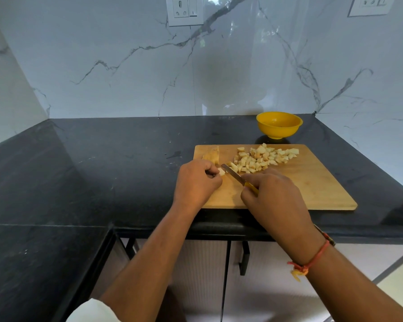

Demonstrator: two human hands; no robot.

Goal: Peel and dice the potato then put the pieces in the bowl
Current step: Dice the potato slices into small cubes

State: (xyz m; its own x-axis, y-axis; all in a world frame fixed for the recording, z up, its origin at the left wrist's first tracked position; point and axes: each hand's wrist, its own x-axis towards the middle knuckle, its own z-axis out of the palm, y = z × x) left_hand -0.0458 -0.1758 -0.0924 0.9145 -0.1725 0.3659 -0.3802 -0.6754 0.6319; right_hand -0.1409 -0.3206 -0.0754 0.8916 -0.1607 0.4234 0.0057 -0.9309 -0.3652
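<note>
A wooden cutting board (307, 182) lies on the black counter. A pile of pale diced potato pieces (263, 159) covers its far middle. My left hand (196, 182) pinches a small remaining potato piece (222, 171) at the board's left edge. My right hand (272, 196) grips a yellow-handled knife (234, 175), its blade pointing left with the tip right beside that piece. A yellow bowl (279, 124) stands just behind the board; it looks empty. Potato peel (211, 155) lies at the board's far left corner.
The black counter (102, 170) turns an L-shaped corner on the left. Marble walls rise close behind and on both sides. The counter's front edge runs just below the board, with cabinet doors and handles underneath.
</note>
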